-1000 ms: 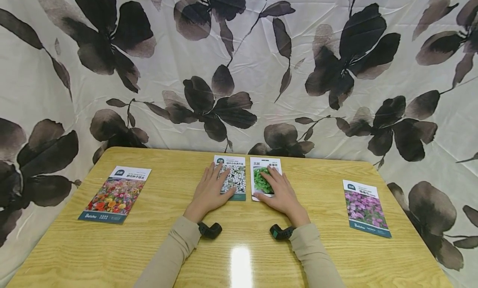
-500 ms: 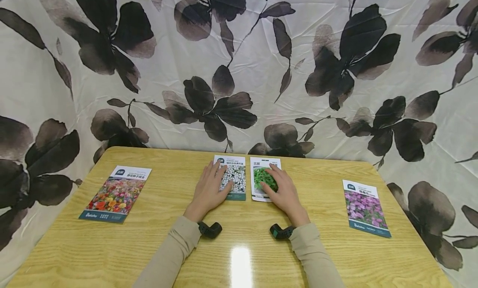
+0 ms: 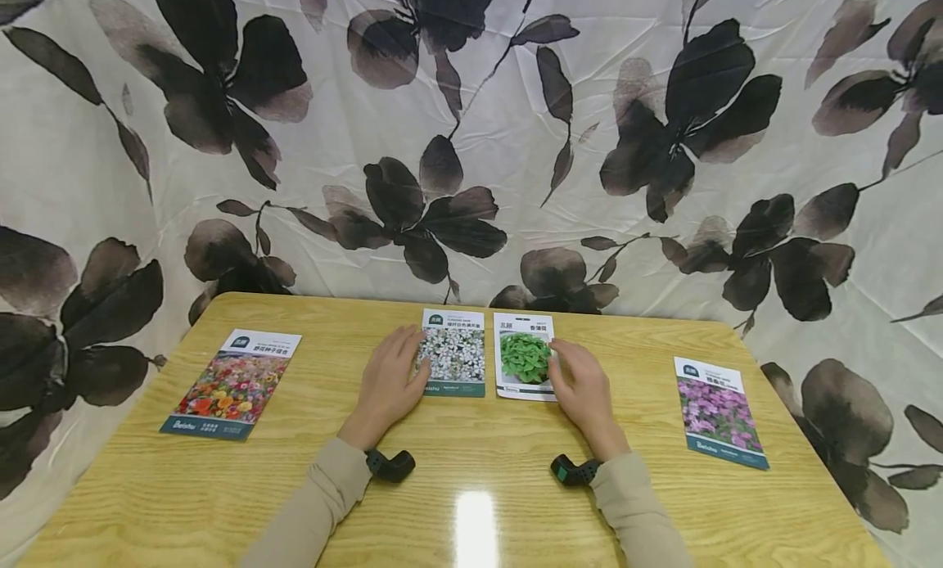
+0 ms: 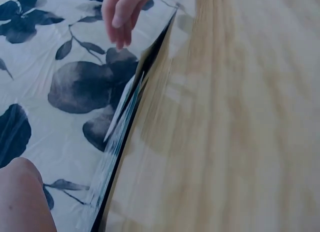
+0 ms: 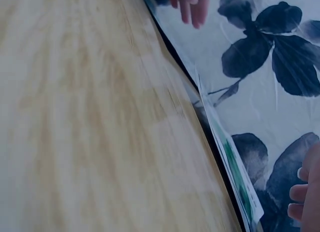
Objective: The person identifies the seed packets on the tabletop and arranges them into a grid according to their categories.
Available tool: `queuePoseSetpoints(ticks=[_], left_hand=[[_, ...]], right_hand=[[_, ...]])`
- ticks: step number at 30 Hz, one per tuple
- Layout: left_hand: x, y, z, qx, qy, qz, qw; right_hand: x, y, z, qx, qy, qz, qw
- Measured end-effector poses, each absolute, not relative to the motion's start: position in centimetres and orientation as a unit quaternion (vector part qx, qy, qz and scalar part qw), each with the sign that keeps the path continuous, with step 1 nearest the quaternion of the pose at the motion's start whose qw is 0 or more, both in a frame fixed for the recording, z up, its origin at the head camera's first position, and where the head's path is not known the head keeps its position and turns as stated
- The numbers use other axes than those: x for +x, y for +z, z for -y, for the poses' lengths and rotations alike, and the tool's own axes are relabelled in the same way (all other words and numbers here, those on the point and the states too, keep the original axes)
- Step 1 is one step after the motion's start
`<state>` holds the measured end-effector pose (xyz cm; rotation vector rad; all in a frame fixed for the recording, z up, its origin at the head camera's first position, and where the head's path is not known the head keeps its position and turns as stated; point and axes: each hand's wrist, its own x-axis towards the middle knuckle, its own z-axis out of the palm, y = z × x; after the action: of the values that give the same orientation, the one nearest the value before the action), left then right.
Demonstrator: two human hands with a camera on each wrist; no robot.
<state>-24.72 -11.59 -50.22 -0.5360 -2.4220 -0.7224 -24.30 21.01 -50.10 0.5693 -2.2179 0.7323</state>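
Four seed packets lie on the table, two of them side by side at the back middle. My left hand (image 3: 390,380) is at the left edge of the packet with white flowers (image 3: 454,353), fingers relaxed and slightly bent. On the other side, my right hand (image 3: 587,388) has its fingertips right at the right edge of the packet with green leaves (image 3: 519,357). Neither hand grips anything. The right wrist view catches the green-leaf packet (image 5: 235,167) almost edge-on, with right-hand fingers (image 5: 298,194) beside it.
Toward the left side of the wooden table (image 3: 471,462) lies a packet with mixed bright flowers (image 3: 230,385). A packet with purple flowers (image 3: 720,411) lies near the right edge. A floral cloth (image 3: 309,151) hangs behind the table. Each wrist wears a black camera (image 3: 393,466).
Both hands have moved outward off the two middle packets, the left hand to the left and the right hand to the right. More of both packets shows now; they stay in place.
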Motion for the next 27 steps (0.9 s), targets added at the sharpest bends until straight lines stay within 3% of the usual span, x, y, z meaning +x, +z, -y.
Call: queuePoseSetpoints(ticks=[13, 27], left_hand=[[-23.4, -50.6, 16.8, -0.187, -0.261, 0.896, 0.306], [-19.3, -50.2, 22.6, -0.195, -0.211, 0.895, 0.340]], right_hand=[[-22.6, -50.5, -24.2, 0.218, 0.266, 0.838, 0.424], [-18.0, -50.1, -26.8, 0.225, 0.261, 0.823, 0.451]])
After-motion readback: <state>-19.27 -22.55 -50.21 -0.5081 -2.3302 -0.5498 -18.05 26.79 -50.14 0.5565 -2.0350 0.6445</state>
